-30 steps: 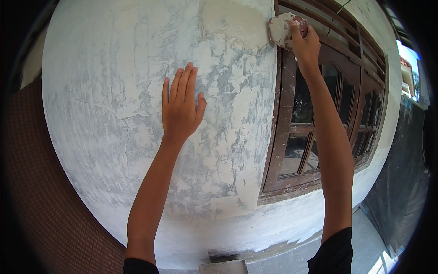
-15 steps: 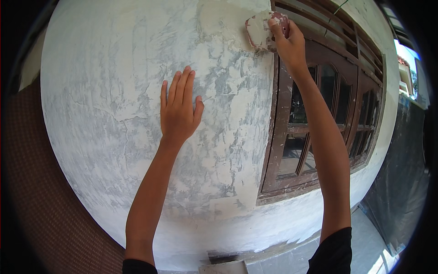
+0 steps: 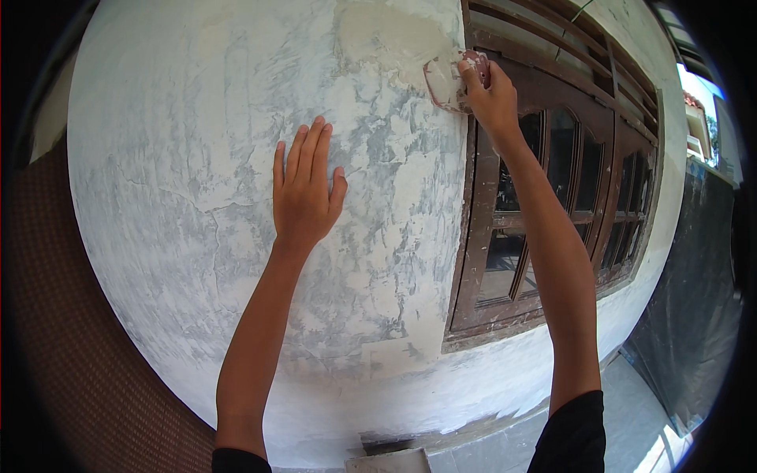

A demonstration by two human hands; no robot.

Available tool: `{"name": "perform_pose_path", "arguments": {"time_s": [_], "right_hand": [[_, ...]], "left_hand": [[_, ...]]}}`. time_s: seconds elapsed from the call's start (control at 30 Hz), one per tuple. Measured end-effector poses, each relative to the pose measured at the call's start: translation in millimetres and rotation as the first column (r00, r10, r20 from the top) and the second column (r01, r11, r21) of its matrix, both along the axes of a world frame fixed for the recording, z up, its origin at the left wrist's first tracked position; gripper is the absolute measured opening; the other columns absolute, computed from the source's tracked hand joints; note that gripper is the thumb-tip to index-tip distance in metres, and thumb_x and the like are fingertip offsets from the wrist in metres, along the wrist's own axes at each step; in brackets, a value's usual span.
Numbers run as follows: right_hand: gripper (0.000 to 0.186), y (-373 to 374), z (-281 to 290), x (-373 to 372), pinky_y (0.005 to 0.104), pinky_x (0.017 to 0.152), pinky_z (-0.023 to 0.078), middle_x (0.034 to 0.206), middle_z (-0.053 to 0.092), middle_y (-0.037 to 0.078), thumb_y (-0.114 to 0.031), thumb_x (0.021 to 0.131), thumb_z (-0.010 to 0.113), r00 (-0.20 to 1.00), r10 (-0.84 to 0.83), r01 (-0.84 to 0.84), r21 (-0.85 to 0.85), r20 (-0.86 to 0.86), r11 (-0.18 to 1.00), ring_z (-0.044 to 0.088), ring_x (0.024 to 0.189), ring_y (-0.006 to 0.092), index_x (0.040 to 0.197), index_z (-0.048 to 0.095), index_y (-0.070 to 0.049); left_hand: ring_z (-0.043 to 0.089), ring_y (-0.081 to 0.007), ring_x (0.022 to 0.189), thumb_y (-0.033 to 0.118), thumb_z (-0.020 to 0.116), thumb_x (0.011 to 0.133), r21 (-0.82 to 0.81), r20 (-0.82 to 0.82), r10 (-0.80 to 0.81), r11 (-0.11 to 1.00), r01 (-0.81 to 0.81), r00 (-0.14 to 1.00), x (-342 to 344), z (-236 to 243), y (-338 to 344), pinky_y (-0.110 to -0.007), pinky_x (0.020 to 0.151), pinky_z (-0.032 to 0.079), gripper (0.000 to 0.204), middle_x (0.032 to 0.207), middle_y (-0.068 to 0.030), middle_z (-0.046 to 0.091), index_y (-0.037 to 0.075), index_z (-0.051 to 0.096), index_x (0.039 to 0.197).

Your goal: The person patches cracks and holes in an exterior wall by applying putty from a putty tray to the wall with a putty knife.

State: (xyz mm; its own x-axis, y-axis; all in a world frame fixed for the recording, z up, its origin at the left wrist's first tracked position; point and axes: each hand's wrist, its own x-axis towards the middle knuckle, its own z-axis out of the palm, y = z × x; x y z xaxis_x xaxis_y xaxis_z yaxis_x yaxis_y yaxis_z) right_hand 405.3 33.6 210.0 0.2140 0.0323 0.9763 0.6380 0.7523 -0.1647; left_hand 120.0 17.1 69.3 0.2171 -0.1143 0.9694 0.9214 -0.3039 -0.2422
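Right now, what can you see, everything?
Wall: 1, white and grey, centre
Pale patch: 1, beige, upper wall
Window: 1, brown with dark panes, right of centre
Slats: several, brown, above window
Wire: 1, green, top right
Woven screen: 1, brown, far left
Sheet: 1, black, far right
Floor: 1, grey, lower right
Hand tool: 1, reddish and beige, in the right hand
Left hand: 1, bare, open toward the wall
Right hand: 1, bare, gripping the tool
Forearms: 2, bare, from lower edge
Sleeves: 2, black, lower edge

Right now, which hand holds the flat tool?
The right hand, at the window frame's left side, grips the smeared flat tool. The left hand is open, palm toward the wall.
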Motion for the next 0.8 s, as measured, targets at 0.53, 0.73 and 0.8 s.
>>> {"name": "perform_pose_path", "arguments": {"time_s": [0.53,0.73,0.8], "right_hand": [[0.043,2,12,37,0.0384,0.083,0.051,0.093,0.071,0.017,-0.04,0.092,0.066,0.966,0.078,-0.08,0.004,-0.248,0.997,0.068,0.086,0.0256,0.102,0.066,0.002],[0.041,-15,25,-16,0.039,0.083,0.052,0.094,0.072,0.018,-0.038,0.091,0.067,0.984,0.175,-0.176,0.118,0.022,0.977,0.07,0.086,0.0294,0.1,0.066,0.002],[0.04,-12,29,-16,0.0394,0.083,0.052,0.094,0.072,0.017,-0.037,0.091,0.067,0.983,-0.116,0.126,-0.062,0.141,0.99,0.071,0.086,0.0289,0.1,0.065,0.002]], "left_hand": [[0.037,-0.0261,0.145,0.018,0.051,0.094,0.004,-0.001,-0.003,1.0,0.003,1.0,4,-2,-1,-0.05,0.121,0.022,0.057,0.155,-0.0079,0.042,0.007,0.041,0.15],[0.037,-0.0267,0.145,0.018,0.051,0.094,-0.01,0.0,0.01,1.0,-0.01,1.0,0,-3,0,-0.05,0.121,0.022,0.057,0.156,-0.0078,0.042,0.007,0.04,0.15],[0.037,-0.0267,0.145,0.018,0.05,0.095,-0.01,-0.004,0.007,1.0,-0.007,1.0,-1,-5,0,-0.05,0.121,0.022,0.057,0.156,-0.0078,0.042,0.007,0.04,0.15]]}}
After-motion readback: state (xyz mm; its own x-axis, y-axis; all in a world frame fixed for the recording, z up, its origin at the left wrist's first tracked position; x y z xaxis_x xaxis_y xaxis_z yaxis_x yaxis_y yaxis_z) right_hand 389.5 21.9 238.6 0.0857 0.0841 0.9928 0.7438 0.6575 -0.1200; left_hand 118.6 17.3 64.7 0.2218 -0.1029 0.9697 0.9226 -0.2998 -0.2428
